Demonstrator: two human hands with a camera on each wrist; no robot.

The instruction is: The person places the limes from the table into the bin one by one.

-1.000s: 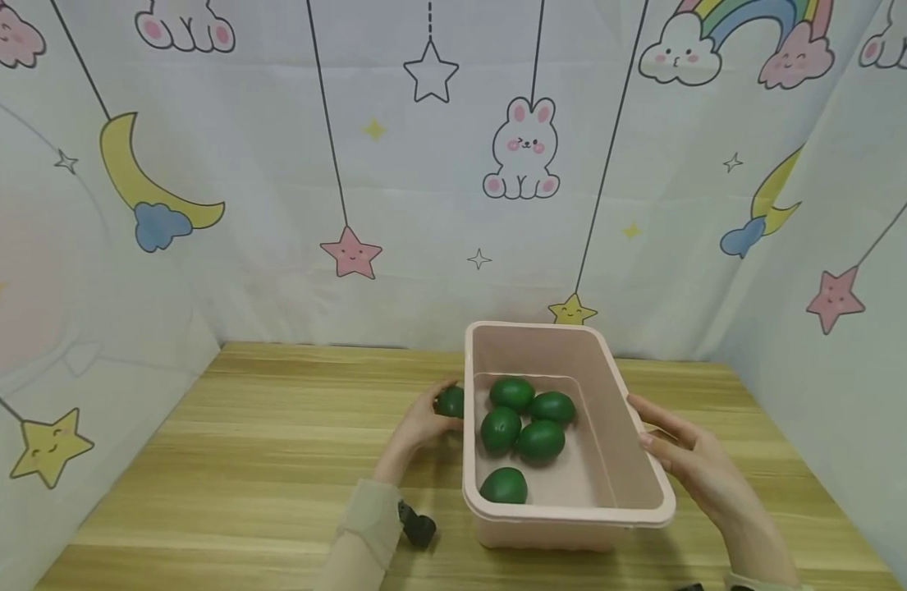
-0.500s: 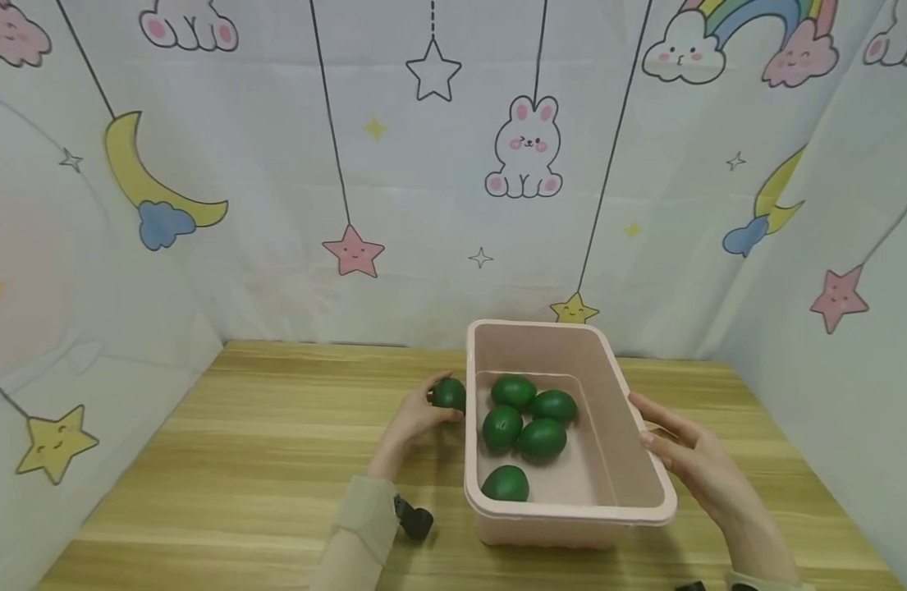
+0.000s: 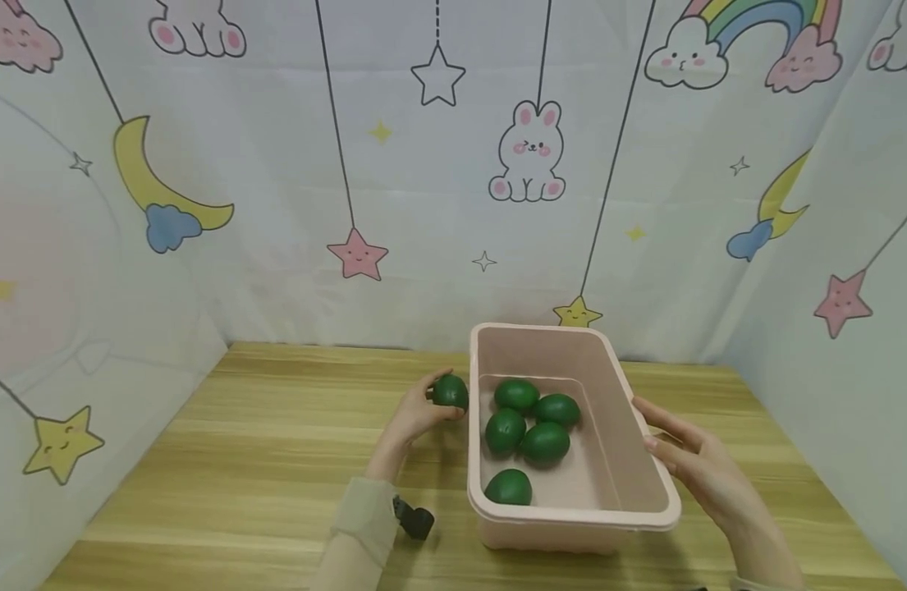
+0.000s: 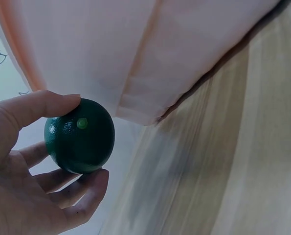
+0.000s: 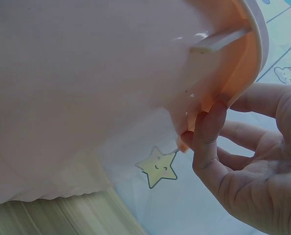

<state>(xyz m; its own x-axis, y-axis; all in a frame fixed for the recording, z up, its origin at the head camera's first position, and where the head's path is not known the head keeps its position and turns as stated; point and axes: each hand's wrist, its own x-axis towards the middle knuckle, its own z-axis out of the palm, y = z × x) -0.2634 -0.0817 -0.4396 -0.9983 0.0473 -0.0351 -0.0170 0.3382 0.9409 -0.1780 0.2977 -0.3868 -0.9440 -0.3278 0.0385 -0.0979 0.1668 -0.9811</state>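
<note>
My left hand [image 3: 411, 417] grips a dark green lime [image 3: 451, 392] just outside the left wall of a pink plastic bin [image 3: 574, 517]. In the left wrist view, thumb and fingers curl round the lime [image 4: 79, 139], and its pale stem scar faces the camera. My right hand [image 3: 707, 472] pinches the bin's right rim. The right wrist view has its fingers [image 5: 211, 127] hooked under the bin's edge [image 5: 257, 54]. Several more green limes [image 3: 545, 444] lie inside: a cluster toward the left middle, and one lime [image 3: 509, 488] apart by the near wall.
The bin stands on a wood-grain table [image 3: 276, 460] toward the right. A white cloth backdrop [image 3: 276, 287] with cartoon drawings encloses the back and sides. A small black device [image 3: 414, 519] is fixed at the left sleeve's cuff [image 3: 364, 513].
My left hand has lifted the lime slightly beside the bin's left wall, so more of the lime shows. The right hand stays on the rim, and the view has shifted a little.
</note>
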